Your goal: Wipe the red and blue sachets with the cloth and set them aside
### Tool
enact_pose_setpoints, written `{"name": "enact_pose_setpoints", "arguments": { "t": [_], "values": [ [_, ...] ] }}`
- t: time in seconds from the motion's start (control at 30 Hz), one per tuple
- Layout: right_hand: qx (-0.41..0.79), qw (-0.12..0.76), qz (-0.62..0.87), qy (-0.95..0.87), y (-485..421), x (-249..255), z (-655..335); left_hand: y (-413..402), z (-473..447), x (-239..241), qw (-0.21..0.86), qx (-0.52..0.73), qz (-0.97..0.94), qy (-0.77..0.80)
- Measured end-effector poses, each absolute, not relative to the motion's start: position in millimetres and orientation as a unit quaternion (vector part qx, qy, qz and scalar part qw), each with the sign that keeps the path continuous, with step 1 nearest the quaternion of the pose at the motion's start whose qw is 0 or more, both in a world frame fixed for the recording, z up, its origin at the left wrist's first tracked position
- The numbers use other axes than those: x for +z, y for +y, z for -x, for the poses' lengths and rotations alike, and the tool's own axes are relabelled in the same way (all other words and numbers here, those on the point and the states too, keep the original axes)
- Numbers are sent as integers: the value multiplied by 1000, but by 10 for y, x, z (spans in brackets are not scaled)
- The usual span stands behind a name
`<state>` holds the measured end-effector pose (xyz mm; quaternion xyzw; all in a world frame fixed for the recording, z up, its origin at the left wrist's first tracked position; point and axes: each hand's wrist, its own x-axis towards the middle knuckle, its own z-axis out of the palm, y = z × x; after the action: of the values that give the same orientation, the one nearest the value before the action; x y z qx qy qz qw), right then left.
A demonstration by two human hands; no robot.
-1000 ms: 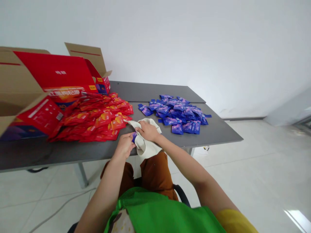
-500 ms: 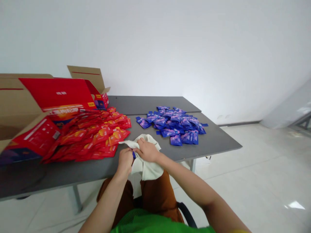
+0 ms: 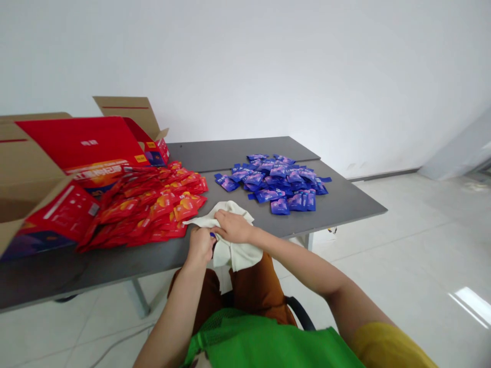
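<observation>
A cream cloth (image 3: 240,254) hangs over the table's front edge and my knees. My right hand (image 3: 233,226) is closed on the cloth, its fingers bunching the top of it. Close beside it, my left hand (image 3: 200,244) is curled shut with a small blue packet (image 3: 213,234) poking out at the fingers; most of this packet is hidden. The hands meet at the cloth's left part. To the right behind them lies a loose pile of blue packets (image 3: 274,179). On the left, red packets (image 3: 153,204) are heaped up.
An open red carton (image 3: 82,145) stands behind the red heap, with its brown flaps up. A second open carton (image 3: 157,151) is farther back against the white wall. The dark grey table (image 3: 337,202) ends in a corner at right. A cable (image 3: 118,342) runs along the floor.
The view has shifted a little, so the table sits higher. Both hands stay together at the cloth, and less of the blue packet shows by my left hand.
</observation>
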<state>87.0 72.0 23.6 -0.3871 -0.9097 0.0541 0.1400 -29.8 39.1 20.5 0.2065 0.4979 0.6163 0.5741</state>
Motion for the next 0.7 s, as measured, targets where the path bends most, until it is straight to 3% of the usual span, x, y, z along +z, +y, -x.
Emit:
{"name": "enact_pose_setpoints", "arguments": {
  "t": [0.23,0.5,0.7],
  "values": [
    [67,139,454,-878,953,224,-902,425,324,187,576,603,-199,514],
    [34,143,365,-919,600,216,-935,386,278,271,577,629,-187,486],
    [43,81,476,-874,1018,321,-906,404,283,212,576,613,-183,509]
  ]
}}
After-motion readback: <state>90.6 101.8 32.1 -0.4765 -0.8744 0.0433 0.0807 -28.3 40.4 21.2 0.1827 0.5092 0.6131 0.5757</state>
